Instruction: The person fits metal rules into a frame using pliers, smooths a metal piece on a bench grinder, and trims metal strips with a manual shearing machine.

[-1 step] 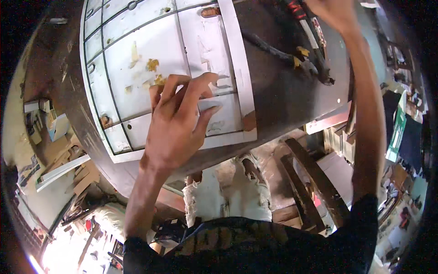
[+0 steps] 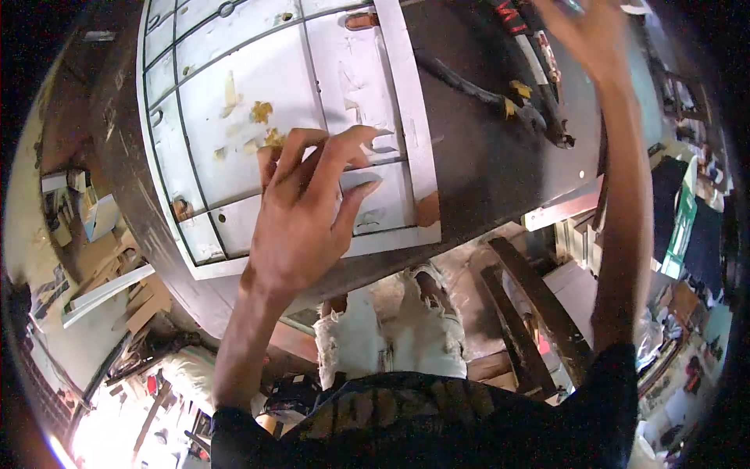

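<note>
One bent left hand (image 2: pixel 301 215) sits on the white panel (image 2: pixel 289 90), fingers apart, gripping nothing I see. The right hand (image 2: pixel 590 31) is too blurry to tell its grip. The panel lies on the worktop (image 2: pixel 484 180), dark lines (image 2: pixel 316 80) done, but holes (image 2: pixel 222 218) and yellow spots (image 2: pixel 262 112) make it look unfinished.

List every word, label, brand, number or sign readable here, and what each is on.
Dark shirt: large, dull yellowish lettering on the front, dim and distorted; not quoted.
Red-and-black handle at the top edge: marks too small and blurred to read.
Green-and-white piece at right: too small to tell whether it bears text.
White panel: no lettering I can make out.
</note>
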`<state>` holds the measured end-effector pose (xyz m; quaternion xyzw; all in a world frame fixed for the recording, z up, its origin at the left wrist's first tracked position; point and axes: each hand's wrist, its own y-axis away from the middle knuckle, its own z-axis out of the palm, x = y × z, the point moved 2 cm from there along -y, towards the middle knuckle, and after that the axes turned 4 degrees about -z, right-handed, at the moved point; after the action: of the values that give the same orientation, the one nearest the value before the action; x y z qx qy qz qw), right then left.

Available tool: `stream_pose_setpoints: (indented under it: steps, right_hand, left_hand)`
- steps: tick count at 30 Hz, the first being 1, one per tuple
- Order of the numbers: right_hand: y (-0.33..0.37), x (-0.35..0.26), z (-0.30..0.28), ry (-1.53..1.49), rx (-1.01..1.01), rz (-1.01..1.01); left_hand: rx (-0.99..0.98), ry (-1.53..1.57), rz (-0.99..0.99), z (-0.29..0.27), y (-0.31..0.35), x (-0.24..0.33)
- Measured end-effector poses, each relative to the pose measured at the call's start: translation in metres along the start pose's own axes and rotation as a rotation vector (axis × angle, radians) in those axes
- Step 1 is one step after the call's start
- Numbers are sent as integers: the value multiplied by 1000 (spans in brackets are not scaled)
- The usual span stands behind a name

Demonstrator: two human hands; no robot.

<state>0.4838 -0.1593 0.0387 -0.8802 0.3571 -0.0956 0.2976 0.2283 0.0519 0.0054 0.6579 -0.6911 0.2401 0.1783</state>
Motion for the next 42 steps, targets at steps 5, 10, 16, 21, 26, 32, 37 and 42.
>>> stream_pose_setpoints:
  steps: [5,10,16,21,26,32,37,42]
  right_hand:
    - [112,-43,-28,-339,201,435]
    - [156,-66,-42,-156,188,390]
    - [100,-79,-31,-254,10,304]
    - [88,-85,-17,-367,-186,102]
    - [78,-83,5,-184,-218,107]
    - [71,-57,15,-276,-214,150]
    - [50,-63,-19,-525,-44,430]
    - [47,-28,-21,-1156,130,688]
  left_hand:
    - [50,51,12,2,3,-6]
    - [86,113,108,11,-9,-5]
    - [447,150,91,-5,-8,-2]
    - [725,53,-319,-57,56,-4]
    - [142,106,-229,1,113,32]
    - [-32,39,-99,40,60,41]
    - [-7,-13,18,44,75,34]
    - [-93,-24,-6,31,98,25]
